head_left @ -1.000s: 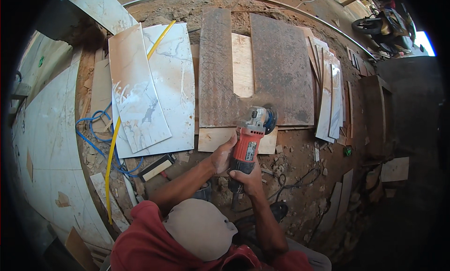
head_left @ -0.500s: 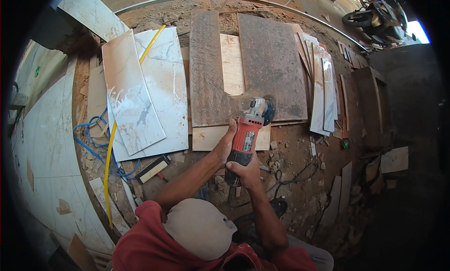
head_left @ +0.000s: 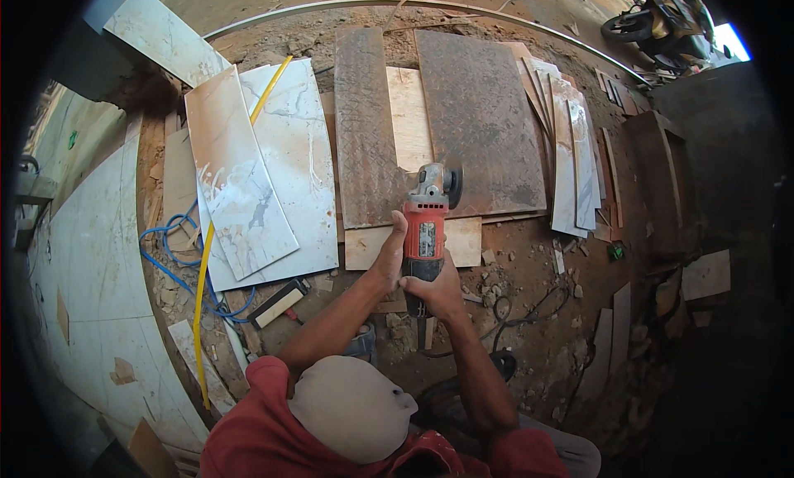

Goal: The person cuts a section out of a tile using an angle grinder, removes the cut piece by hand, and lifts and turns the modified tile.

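Observation:
Both my hands are closed around a red and black angle grinder (head_left: pixel 426 230), which points away from me. My left hand (head_left: pixel 390 250) wraps the left side of its body, and my right hand (head_left: pixel 438 289) grips the black rear end. The grinder's disc (head_left: pixel 453 185), on the right of the metal head, is over the near left part of a brown textured slab (head_left: pixel 484 106). Another brown slab (head_left: pixel 361 131) lies to the left, with a pale board (head_left: pixel 408 118) showing between and below them. Whether the disc touches the slab I cannot tell.
White marbled tiles (head_left: pixel 306 164) overlap at left, crossed by a yellow strip (head_left: pixel 202 313). Blue hose (head_left: pixel 165 230) and a black-and-cream tool (head_left: pixel 279 303) lie nearby. Narrow tile pieces (head_left: pixel 566 172) stack at right. A black cable (head_left: pixel 529 319) loops over rubble; a motorcycle (head_left: pixel 670 27) stands far right.
The grinder has swung from a rightward tilt to nearly straight ahead, its disc shifting left and turning more edge-on. Both hands still hold it. The whole view has shifted slightly.

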A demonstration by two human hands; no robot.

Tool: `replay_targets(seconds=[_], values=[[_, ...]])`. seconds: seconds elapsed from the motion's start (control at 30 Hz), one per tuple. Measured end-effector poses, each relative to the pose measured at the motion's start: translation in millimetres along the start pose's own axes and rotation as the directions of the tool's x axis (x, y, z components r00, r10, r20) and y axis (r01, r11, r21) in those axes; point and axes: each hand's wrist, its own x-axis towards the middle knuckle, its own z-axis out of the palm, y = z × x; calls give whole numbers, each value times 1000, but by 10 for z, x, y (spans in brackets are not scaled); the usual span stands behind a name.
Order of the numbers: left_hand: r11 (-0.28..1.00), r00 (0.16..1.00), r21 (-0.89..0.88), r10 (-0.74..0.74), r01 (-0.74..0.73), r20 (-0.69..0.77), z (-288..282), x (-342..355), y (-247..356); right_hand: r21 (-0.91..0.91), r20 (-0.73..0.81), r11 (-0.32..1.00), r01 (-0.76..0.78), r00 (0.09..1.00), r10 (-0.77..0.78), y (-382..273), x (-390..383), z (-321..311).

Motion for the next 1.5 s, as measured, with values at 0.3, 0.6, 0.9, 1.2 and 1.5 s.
replay_targets(seconds=[0.3,0.6,0.9,1.2,1.5], values=[[873,950,484,197,-57,-243,-315,161,530,-205,91,973,-109,987,130,-40,630,323],[887,947,459,184,-45,-263,-360,298,586,-209,50,970,-121,990,135,11,760,365],[878,941,478,171,-11,-293,-492,316,556,-199,-2,966,-165,986,168,126,787,427],[901,938,434,152,-2,-311,-468,294,571,-194,80,962,-194,974,213,50,792,401],[897,939,443,156,-4,-307,-496,305,555,-194,83,959,-207,970,227,-79,747,360]])
